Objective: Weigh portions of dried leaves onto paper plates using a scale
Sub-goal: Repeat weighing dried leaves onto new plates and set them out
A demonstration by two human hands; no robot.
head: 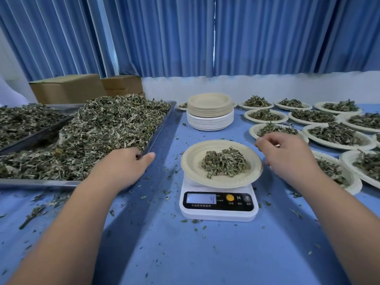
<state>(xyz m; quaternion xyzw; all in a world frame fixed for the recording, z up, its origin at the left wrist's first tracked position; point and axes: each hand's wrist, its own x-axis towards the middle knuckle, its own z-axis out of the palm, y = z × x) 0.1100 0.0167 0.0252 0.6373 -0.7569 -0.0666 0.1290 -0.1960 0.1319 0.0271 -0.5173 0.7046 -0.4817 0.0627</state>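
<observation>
A white digital scale (219, 211) stands on the blue table in the middle, its display showing a 4. On it sits a paper plate (192, 161) with a small heap of dried leaves (225, 162). A big steel tray (162, 124) piled with dried leaves (107, 130) lies to the left. My left hand (123, 167) rests at the tray's near right corner, thumb straight over the rim; its fingers bend into the leaf pile and are hidden. My right hand (287, 157) hovers just right of the weighed plate, fingers loosely curled, with nothing seen in them.
A stack of empty paper plates (209, 112) stands behind the scale. Several filled plates (337, 134) cover the table's right side, one under my right wrist. A second leaf tray (30, 122) and cardboard boxes (67, 88) sit at far left. Leaf crumbs litter the cloth.
</observation>
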